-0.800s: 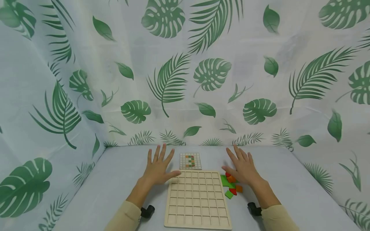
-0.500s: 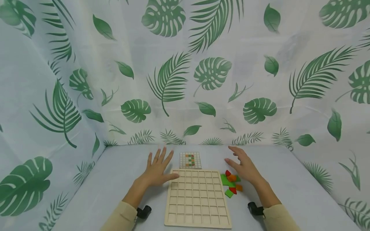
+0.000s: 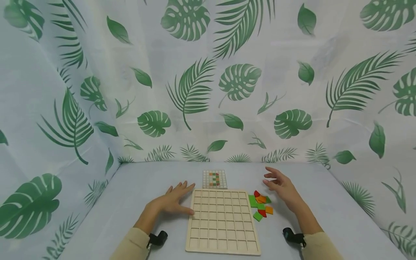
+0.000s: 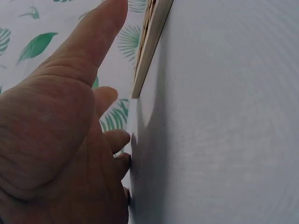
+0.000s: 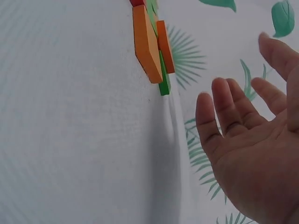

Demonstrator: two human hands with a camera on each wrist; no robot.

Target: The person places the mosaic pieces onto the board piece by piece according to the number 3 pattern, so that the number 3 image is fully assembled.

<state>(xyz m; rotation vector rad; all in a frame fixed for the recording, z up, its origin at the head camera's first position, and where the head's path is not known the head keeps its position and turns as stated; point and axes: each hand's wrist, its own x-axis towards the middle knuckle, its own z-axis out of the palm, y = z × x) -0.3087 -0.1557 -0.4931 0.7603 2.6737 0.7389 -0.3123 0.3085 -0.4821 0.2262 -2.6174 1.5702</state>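
Note:
A pale wooden board with a grid of square recesses lies in the middle of the table. My left hand is at its left edge with fingers spread. The thumb tip is close to the board's rim; whether it touches, I cannot tell. In the left wrist view the thumb extends up near the board's side. To the right of the board lie several coloured blocks, among them a green one, a red one and an orange one. My right hand, loosely bent and holding nothing, hovers right of them.
Behind the board lies a small card printed with a grid and coloured squares. Leaf-patterned cloth hangs behind and at both sides of the white table. A black wrist camera sits below the left hand, another below the right.
My left hand has come down and nearer, to the board's left side. My right hand has drawn away to the right from above the blocks, its fingers bending more.

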